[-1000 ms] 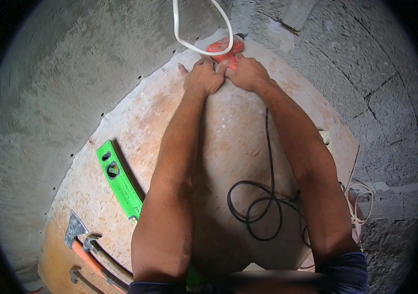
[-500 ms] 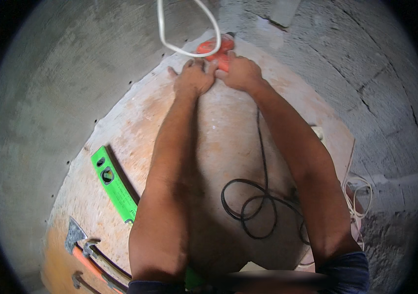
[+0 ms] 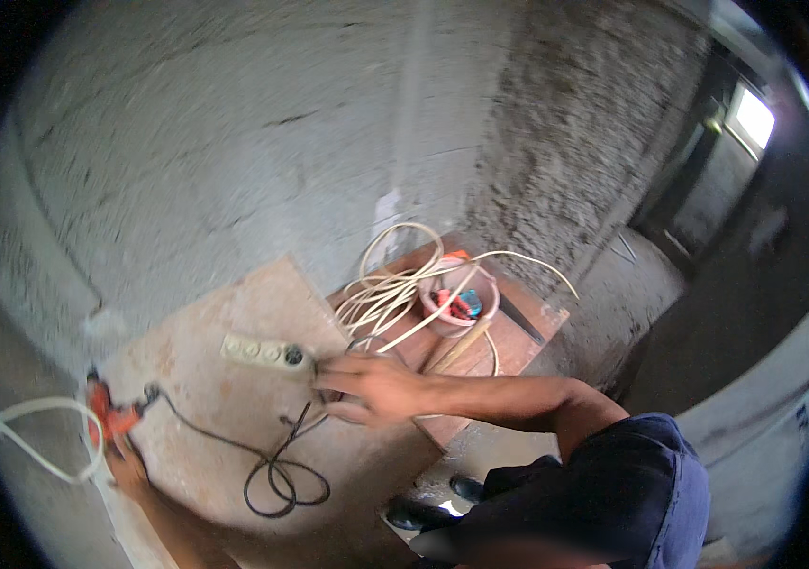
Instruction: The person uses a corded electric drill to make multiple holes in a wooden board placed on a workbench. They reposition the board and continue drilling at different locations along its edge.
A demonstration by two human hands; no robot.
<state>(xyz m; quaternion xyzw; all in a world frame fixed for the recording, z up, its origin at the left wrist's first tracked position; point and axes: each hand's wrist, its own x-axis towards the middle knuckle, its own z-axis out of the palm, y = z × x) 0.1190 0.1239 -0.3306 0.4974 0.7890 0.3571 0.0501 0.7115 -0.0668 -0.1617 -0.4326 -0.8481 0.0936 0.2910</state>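
Observation:
At lower left in the head view, my left hand [image 3: 127, 467] is closed on a red-orange drill [image 3: 110, 415] with a dark cord [image 3: 276, 484] loosely looped over the pale board [image 3: 196, 322]. A white cable loop [image 3: 30, 408] hangs beside the drill. My right hand [image 3: 376, 387], slightly blurred, reaches out with its fingers apart beside a cream power strip [image 3: 257, 349]. A dark plug sits in the strip's right end. The right hand's fingertips are close to the strip; whether they touch it I cannot tell.
A pale coiled cable [image 3: 390, 284] lies around a pink bucket [image 3: 488, 292] of small red and blue items, on a reddish board [image 3: 542, 322]. Rough concrete walls surround me. My shoes show below the boards. A small bright window [image 3: 753, 119] is at upper right.
The view has swung right, bringing the power strip, bucket and window into sight. My right hand has left the drill and moved toward the power strip; my left hand stays at the drill.

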